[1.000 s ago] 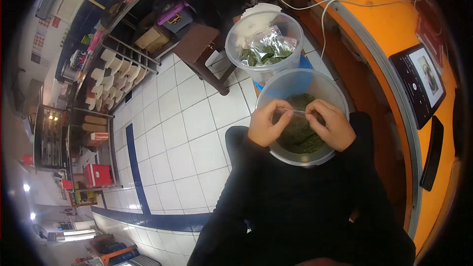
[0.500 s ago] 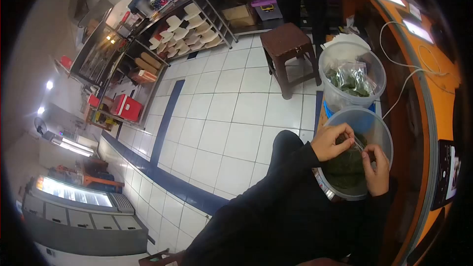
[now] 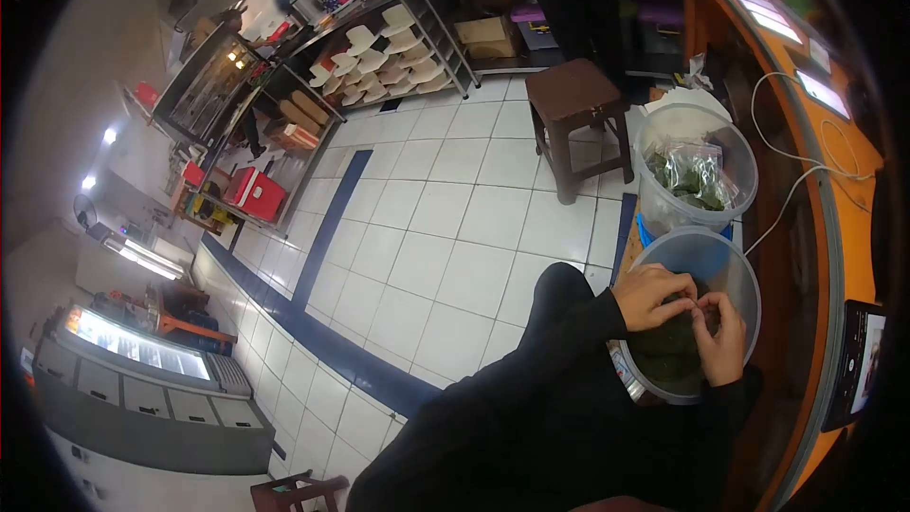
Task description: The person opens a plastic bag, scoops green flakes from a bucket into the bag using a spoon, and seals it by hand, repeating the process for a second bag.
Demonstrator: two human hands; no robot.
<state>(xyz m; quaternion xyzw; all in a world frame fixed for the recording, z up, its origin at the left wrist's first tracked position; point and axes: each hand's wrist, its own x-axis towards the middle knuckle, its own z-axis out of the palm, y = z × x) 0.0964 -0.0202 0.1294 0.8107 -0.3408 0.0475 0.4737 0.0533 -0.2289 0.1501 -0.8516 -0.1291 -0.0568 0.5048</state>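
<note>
My left hand (image 3: pixel 654 299) is closed in a pinch above a clear plastic tub (image 3: pixel 746 275). Its fingertips meet those of my right hand (image 3: pixel 722 339), also pinched. Between them is the edge of what looks like a clear plastic bag, mostly hidden by the fingers. Dark green leaves (image 3: pixel 664 356) lie in the tub under my hands. Just beyond stands a second clear tub (image 3: pixel 654 199), holding clear zip bags (image 3: pixel 694 166) with green leaves inside.
A brown stool (image 3: pixel 573 95) stands on the white tiled floor (image 3: pixel 455 218). At my right runs an orange counter (image 3: pixel 839 218) with a white cable (image 3: pixel 777 218) and a tablet (image 3: pixel 858 360). A person in dark clothes (image 3: pixel 573 0) stands beyond the stool. Metal shelves (image 3: pixel 441 38) line the back.
My hands have come closer together, and the clear plastic seen between them before is now mostly covered by fingers. The view has shifted slightly. Another person appears at the far left.
</note>
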